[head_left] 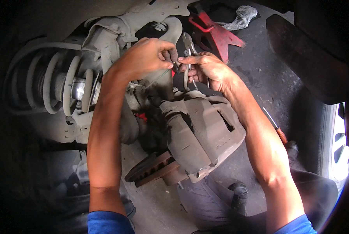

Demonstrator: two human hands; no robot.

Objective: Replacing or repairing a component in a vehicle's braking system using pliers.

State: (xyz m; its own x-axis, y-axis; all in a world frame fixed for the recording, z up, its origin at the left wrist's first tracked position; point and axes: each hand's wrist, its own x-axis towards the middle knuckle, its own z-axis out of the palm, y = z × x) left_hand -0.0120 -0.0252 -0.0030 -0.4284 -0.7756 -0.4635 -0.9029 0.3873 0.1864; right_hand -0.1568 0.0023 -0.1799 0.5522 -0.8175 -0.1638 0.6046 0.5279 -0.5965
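My left hand [159, 56] is pinched beside my right hand, on something too small to make out near a dark fitting at the hose's upper end. My right hand [205, 70] is closed around metal pliers [188, 41], their head upward, and lies against a pale rubber hose [185, 83]. The hose runs down behind the grey brake caliper [200, 136], which sits over a rusty disc [147, 167] between my forearms. Whether my right fingers also grip the fitting is unclear.
A coil spring strut [69, 84] is at left, under suspension arms. A red jack stand [225, 37] and crumpled plastic [242, 17] are at top. A screwdriver [279, 132] lies on the floor [260, 70] at right, near a wheel [334, 144]. My legs and shoes show below.
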